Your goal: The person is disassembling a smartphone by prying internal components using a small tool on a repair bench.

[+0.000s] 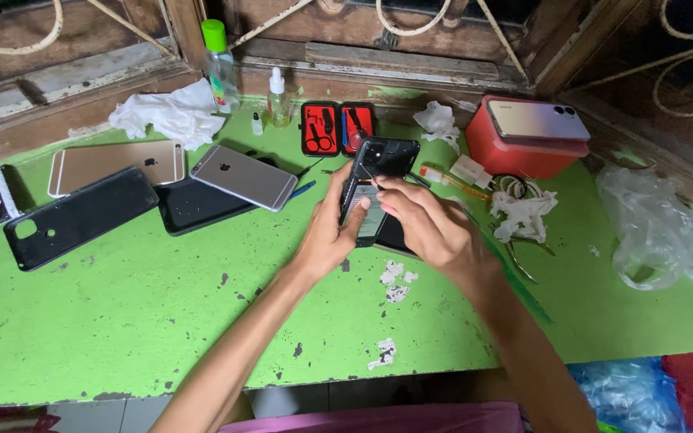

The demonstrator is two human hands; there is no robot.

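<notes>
**Inspector:** Item in hand?

**Assistant:** A black smartphone (378, 180) with its back opened, raised just above the green counter (162, 321) near centre; the left hand (332, 232) has its grip closed around the lower body, thumb across the face; the right hand (427, 220) pinches a thin tool whose tip rests on the phone.

**Inspector:** Surroundings?

**Assistant:** Just behind, an open red tool case (337, 127); to the left, a silver phone (244, 176), a gold phone (116, 166) and a black phone case (80, 216); a green-capped bottle (220, 64) stands by crumpled tissue (172, 114); to the right, a red box (523, 151) carrying another phone (539, 120); a clear plastic bag (658, 232) lies well apart.
</notes>
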